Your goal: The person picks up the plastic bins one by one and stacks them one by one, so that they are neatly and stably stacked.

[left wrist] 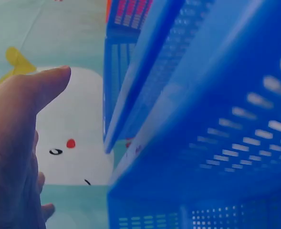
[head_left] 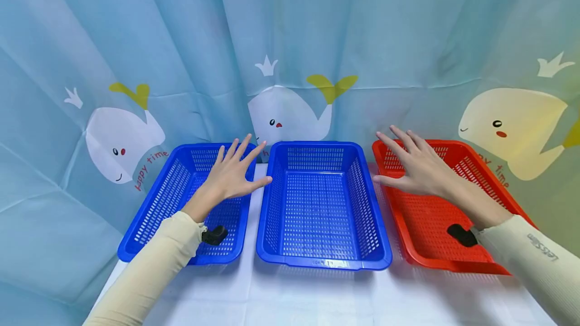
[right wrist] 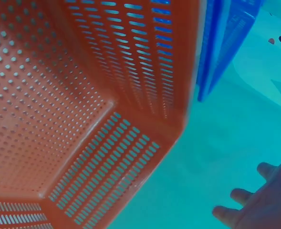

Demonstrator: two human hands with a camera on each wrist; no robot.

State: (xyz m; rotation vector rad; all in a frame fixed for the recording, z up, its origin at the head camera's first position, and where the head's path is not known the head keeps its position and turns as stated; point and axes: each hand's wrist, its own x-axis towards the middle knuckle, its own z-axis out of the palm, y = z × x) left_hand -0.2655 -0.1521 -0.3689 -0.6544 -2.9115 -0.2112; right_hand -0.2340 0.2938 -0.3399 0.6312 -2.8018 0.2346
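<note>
Fingers spread and holding nothing, my left hand [head_left: 230, 174] hovers over the left blue basket [head_left: 186, 260], its thumb reaching toward the gap beside the middle basket. My right hand [head_left: 419, 167], also spread with nothing in it, is above the red basket [head_left: 457, 265] near its left rim. Between the two hands stands the middle blue basket [head_left: 317, 215], with nothing inside it. In the left wrist view the left hand [left wrist: 16, 124] shows beside blue basket walls [left wrist: 226, 119]. The right wrist view has the right hand's fingertips [right wrist: 243, 195] apart from the red basket's mesh [right wrist: 116, 167].
All three baskets stand in a row on a white-covered table [head_left: 272, 296]. Behind them hangs a light blue curtain [head_left: 389, 39] printed with whales. A small black device [head_left: 215, 235] sits at the left wrist, and another black device [head_left: 462, 235] at the right.
</note>
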